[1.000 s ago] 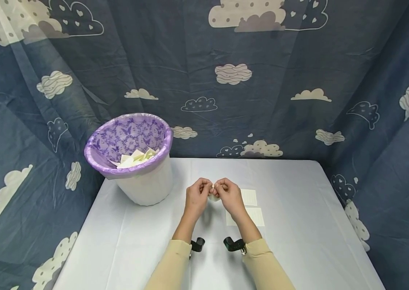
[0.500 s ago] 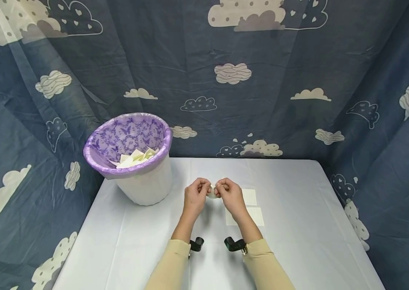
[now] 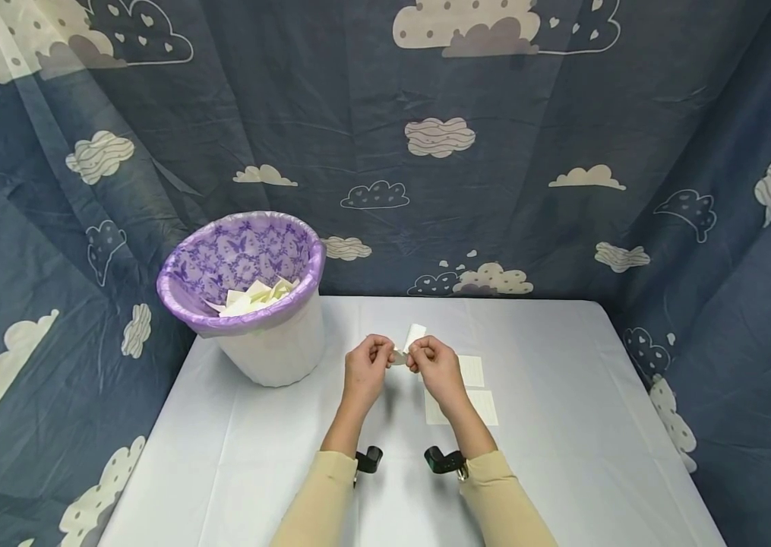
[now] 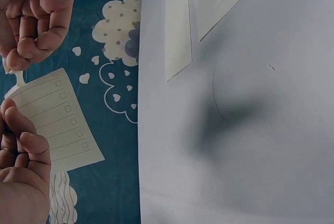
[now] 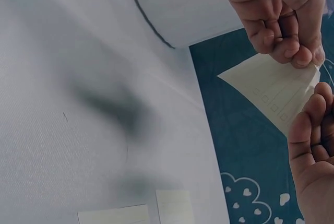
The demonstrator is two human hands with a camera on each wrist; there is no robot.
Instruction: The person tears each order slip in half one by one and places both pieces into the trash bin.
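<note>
Both hands pinch a small pale-yellow to-do note sheet above the table, printed with lines and checkboxes. My left hand [image 3: 366,370] holds it on one side and my right hand [image 3: 436,371] on the other, fingertips close together. In the head view one part of the note sheet [image 3: 415,336] sticks up beside the right fingertips. Seen from the left wrist, the note sheet [image 4: 65,122] hangs by the left fingers, with a narrow crumpled bit stretching to the right fingertips. In the right wrist view, the note sheet [image 5: 271,93] fans out below the left fingers, creased near the pinch.
Two more notes, an upper note [image 3: 470,372] and a lower note [image 3: 481,408], lie on the white table [image 3: 563,456] by the right forearm. A white bin [image 3: 282,349] with a purple butterfly liner [image 3: 241,254] stands at the left, holding several paper pieces [image 3: 255,298]. A cloud-patterned curtain [image 3: 494,114] surrounds the table.
The hands have drawn slightly apart, the left hand shifting a little left. Part of the note sheet now stands up between them, where it was mostly hidden before.
</note>
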